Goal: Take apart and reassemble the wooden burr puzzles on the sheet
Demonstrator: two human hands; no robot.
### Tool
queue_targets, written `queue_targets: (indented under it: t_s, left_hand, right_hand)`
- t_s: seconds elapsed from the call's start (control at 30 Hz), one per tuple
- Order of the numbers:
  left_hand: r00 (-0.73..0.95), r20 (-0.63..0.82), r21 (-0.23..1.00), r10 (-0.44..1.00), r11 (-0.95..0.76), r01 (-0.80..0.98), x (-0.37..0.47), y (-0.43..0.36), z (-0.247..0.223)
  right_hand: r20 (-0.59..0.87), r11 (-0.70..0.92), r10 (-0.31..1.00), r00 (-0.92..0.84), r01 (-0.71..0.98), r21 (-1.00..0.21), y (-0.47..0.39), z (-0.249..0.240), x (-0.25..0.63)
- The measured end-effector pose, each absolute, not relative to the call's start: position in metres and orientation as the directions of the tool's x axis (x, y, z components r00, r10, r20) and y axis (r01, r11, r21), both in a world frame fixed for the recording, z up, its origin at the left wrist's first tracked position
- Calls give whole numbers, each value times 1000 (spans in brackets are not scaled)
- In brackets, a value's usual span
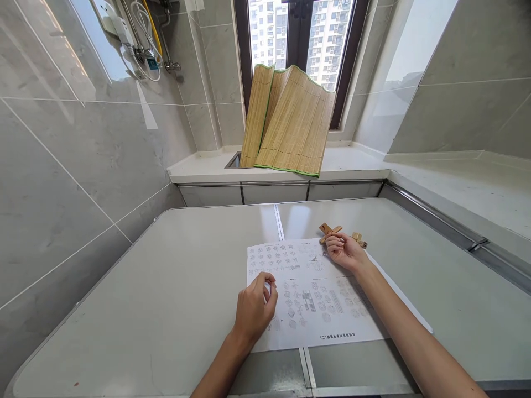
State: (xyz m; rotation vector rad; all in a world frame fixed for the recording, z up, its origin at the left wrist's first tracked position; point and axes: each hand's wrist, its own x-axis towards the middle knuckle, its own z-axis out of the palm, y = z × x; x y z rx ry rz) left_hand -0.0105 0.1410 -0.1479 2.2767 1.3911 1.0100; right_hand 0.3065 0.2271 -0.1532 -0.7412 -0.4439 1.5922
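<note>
A printed instruction sheet [315, 298] with small diagrams lies flat on a white table [174, 287]. My left hand [254, 309] rests on the sheet's left edge with fingers curled; I cannot tell whether it pinches the paper. My right hand [345, 251] sits at the sheet's far right corner, fingers bent, touching a small wooden puzzle piece [329, 230]. More wooden pieces [359, 239] lie just behind that hand, partly hidden by it.
A folded bamboo mat [290, 124] leans against the window on a white ledge [352, 163] behind the table. Grey tiled walls close in on the left and right. Pipes and a cable [145, 33] hang at the upper left.
</note>
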Motion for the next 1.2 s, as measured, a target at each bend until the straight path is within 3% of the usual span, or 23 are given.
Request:
queue_targets:
  t_s: [0.3, 0.47, 0.6, 0.67, 0.77, 1.2]
  left_hand:
    - [294, 394, 569, 871, -482, 666, -10, 141, -149]
    - [299, 389, 574, 871, -483, 661, -11, 141, -151]
    - [299, 352, 584, 887, -458, 670, -11, 141, -149]
    - [297, 331, 593, 896, -442, 673, -11, 141, -148]
    - [296, 319, 597, 900, -434, 675, -11, 141, -146]
    - [279, 282, 591, 918, -396, 703, -10, 142, -147]
  right_hand:
    - [-216, -173, 976, -31, -715, -677, 222, -153, 293]
    - [-208, -165, 978, 13, -563, -810, 199, -154, 253]
    - [-81, -74, 996, 49, -129, -989, 188, -165, 226]
    - [12, 9, 998, 55, 60, -998, 186, -173, 220]
    - [104, 93, 994, 40, 214, -972, 185, -181, 219]
    - [137, 122, 990, 28, 316, -941, 181, -180, 219]
